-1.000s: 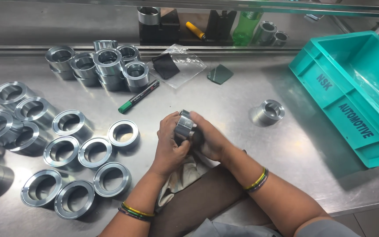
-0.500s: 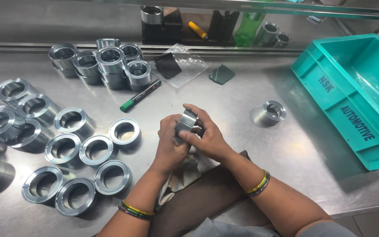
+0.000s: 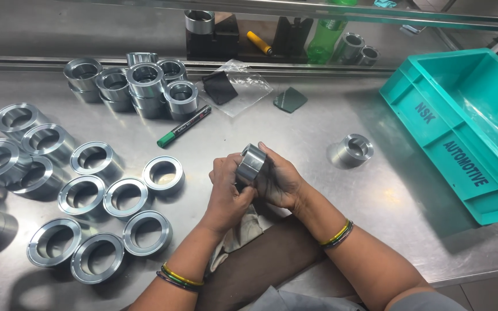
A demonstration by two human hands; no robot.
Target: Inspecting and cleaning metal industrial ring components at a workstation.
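Hands meet over the middle of a steel bench, both closed around 1 short metal ring. The left hand wraps it from below and from the left, fingers curled under it, while the right hand clasps it from the right with the thumb laid along its top edge. The ring sits tilted, its shiny outer wall facing the camera, raised just above the bench. Below the hands a pale cloth lies on a brown-clad lap at the bench's near edge. Each wrist carries coloured bangles.

To the left, many more rings of the same kind lie flat in loose rows, openings up, some touching each other. Farther back on the left, another cluster of rings stands stacked 2 high. Just right of that cluster a green-capped marker lies slantwise, and beyond it a clear plastic bag with a dark patch inside. A small dark green piece rests beside the bag. 1 single ring lies apart on the right, between the hands and a teal plastic crate that fills the right side of the bench.
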